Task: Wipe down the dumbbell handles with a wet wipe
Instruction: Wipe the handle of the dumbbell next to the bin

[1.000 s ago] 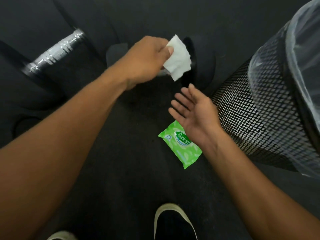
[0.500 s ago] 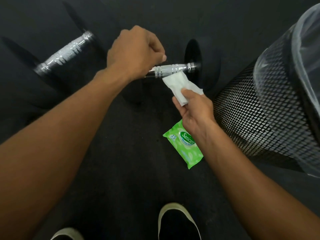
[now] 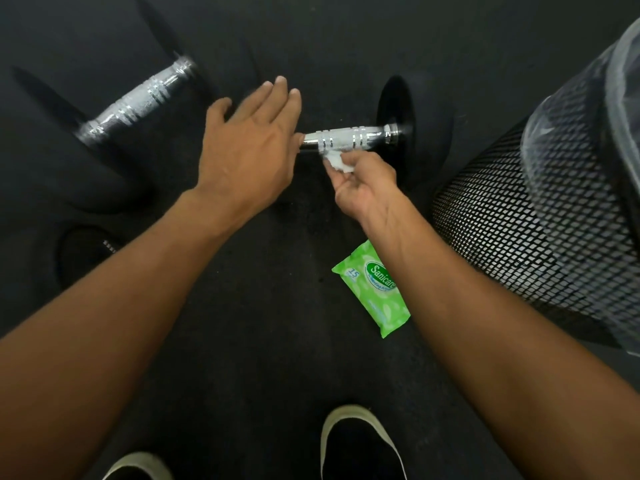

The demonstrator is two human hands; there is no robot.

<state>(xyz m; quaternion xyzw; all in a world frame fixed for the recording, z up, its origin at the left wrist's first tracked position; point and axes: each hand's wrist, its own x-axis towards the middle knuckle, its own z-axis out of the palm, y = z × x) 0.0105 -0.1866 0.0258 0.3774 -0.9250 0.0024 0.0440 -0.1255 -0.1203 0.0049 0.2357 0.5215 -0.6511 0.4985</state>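
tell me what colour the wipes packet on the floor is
Bright green with a darker green oval logo and white lettering, the wipes packet shows best in the head view.

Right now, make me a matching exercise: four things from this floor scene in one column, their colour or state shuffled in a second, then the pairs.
Things:
1. wet wipe
2. wipes pack
3. bin
4. left hand

States:
A. black mesh with a clear liner
B. open, fingers spread
C. bunched in the right hand against the dumbbell handle
D. green, lying flat on the floor

Pairs: 1-C, 2-D, 3-A, 4-B
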